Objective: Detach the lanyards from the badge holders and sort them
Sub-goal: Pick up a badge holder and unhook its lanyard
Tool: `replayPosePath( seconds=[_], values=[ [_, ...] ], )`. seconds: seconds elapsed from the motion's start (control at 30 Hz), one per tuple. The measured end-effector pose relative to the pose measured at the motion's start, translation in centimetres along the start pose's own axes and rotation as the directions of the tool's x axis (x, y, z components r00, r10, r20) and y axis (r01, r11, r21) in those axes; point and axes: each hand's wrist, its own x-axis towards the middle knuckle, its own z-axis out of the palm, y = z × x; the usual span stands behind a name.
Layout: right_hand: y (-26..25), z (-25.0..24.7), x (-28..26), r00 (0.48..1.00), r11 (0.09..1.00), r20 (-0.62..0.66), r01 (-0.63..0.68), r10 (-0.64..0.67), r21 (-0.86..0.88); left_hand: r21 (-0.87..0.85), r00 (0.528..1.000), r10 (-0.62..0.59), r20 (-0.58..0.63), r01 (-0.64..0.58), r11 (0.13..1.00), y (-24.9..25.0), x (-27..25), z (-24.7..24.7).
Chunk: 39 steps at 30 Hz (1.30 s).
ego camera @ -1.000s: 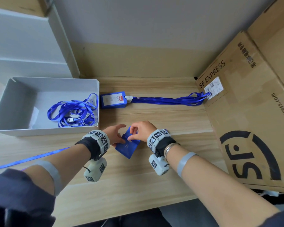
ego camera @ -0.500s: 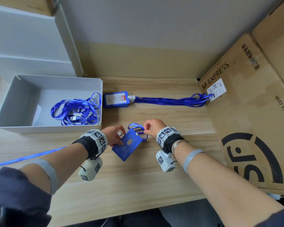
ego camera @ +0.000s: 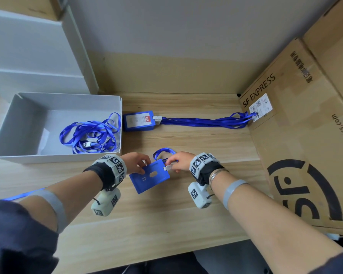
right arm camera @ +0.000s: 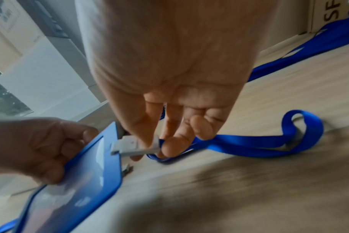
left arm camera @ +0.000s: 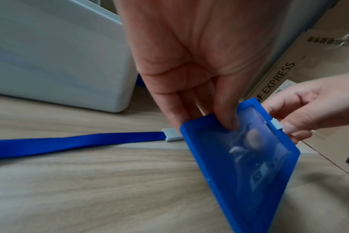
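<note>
A blue badge holder (ego camera: 149, 179) is held tilted just above the wooden desk, back side up in the head view. My left hand (ego camera: 140, 163) grips its upper left corner, thumb on the clear front (left arm camera: 249, 157). My right hand (ego camera: 172, 165) pinches the grey clip (right arm camera: 133, 145) at the holder's top edge. The clip still touches the holder. Its blue lanyard (right arm camera: 269, 141) loops on the desk behind my right hand.
A grey tray (ego camera: 67, 157) at the left holds several loose lanyards (ego camera: 89, 135). Stacked badge holders (ego camera: 138, 120) with their lanyards (ego camera: 202, 122) lie at the back. A cardboard box (ego camera: 305, 155) fills the right. Another loose lanyard (left arm camera: 70, 141) runs off to the left.
The holder has turned so its top edge faces my right hand. That hand shifted from the lanyard loop to the clip. Both hands have drawn slightly apart.
</note>
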Motion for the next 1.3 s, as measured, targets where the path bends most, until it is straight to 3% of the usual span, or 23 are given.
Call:
replayPosePath(
  seconds=[0.13,0.33,0.5,0.63,0.9,1.3],
  values=[
    [1.0,-0.5,-0.1,1.000,0.999,-0.007,0.028,-0.029,-0.044,0.077,1.000,-0.019,-0.023,0.021,0.997,-0.1,0.2,0.0],
    [0.1,-0.2,-0.2,0.994,0.995,-0.039,0.099,-0.098,0.034,-0.048,0.999,0.005,-0.046,-0.007,0.999,0.9,1.2,0.6],
    [-0.8,-0.2,0.3,0.995,0.992,-0.050,0.091,-0.087,0.083,-0.031,0.999,0.002,-0.053,-0.003,1.000,2.1,1.5,0.9],
    [-0.5,-0.2,0.2,0.989,0.991,-0.056,0.137,-0.136,0.013,-0.058,0.999,-0.006,-0.045,0.004,0.998,2.5,1.3,0.7],
    [-0.7,-0.5,-0.5,0.977,0.978,-0.038,0.210,-0.210,0.008,-0.035,0.994,0.109,0.018,-0.108,0.993,2.6,1.0,0.3],
    [-0.7,-0.1,-0.2,0.969,0.972,-0.074,0.236,-0.235,-0.002,-0.039,0.987,0.156,0.027,-0.155,0.987,1.9,1.1,0.4]
  ],
)
